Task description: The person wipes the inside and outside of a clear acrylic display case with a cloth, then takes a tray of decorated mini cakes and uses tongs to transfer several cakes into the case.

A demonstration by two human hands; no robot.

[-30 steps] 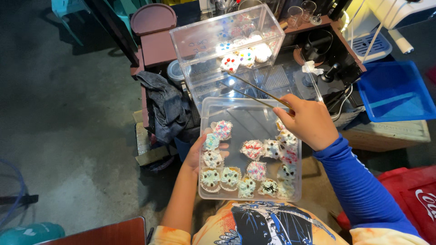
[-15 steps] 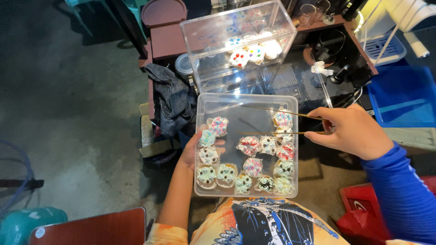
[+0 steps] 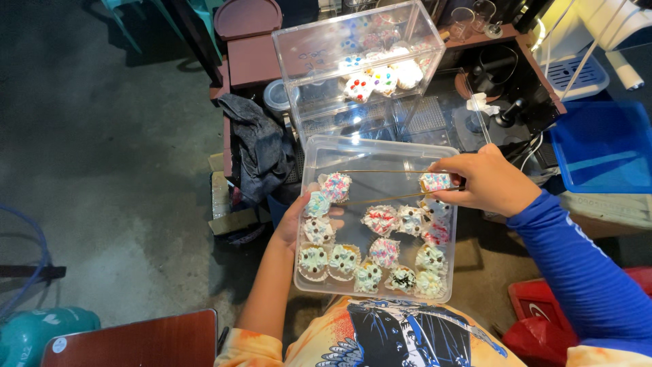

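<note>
My left hand (image 3: 293,219) grips a clear plastic container (image 3: 380,153) from below at its left side and holds it level in front of me. Several small frosted cupcakes with sprinkles lie in it. My right hand (image 3: 483,181) holds thin metal tongs (image 3: 387,185) that reach left across the container. Their two tips sit on either side of a pink-and-blue sprinkled cupcake (image 3: 335,186) at the upper left. Beyond the container stands a clear acrylic display case (image 3: 319,47) with several decorated cupcakes (image 3: 380,78) inside.
A dark cloth (image 3: 261,146) hangs left of the case. A blue bin (image 3: 604,146) sits at the right and a red crate (image 3: 543,306) at the lower right. A teal gas cylinder (image 3: 34,333) and a wooden board (image 3: 136,340) are at the lower left, on concrete floor.
My right hand drew the tongs back from the display case to the container. It then swung their tips left to the upper-left cupcake. The container stayed in my left hand.
</note>
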